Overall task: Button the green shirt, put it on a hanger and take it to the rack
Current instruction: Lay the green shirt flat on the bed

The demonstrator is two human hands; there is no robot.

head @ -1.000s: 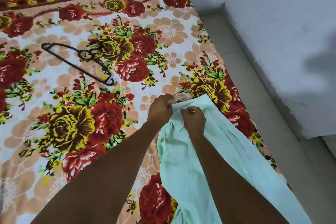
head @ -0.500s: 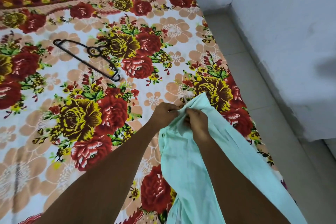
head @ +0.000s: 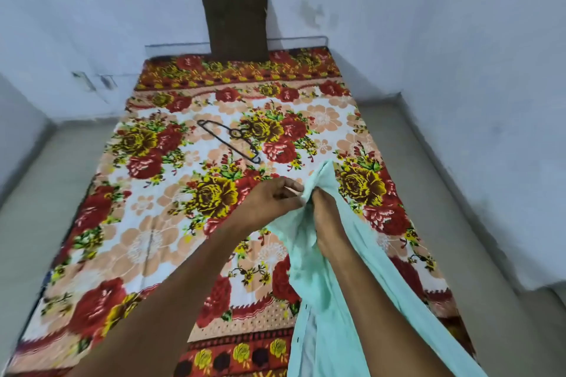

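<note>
Green shirt (head: 309, 257) pinched near upper edge by left hand (head: 269, 197) and right hand (head: 326, 217), forearms extended over bed (head: 153, 239); hanger (head: 229, 141) lying apart.

Matt cloth shirt (head: 312, 269), thin dark hanger (head: 229, 141), floral cloth bedsheet (head: 147, 242).

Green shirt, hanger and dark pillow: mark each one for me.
green shirt (head: 309, 257), head view, on the front panel below the hands.
hanger (head: 227, 140), head view, on its black bar.
dark pillow (head: 237, 26), head view, on its middle.
</note>
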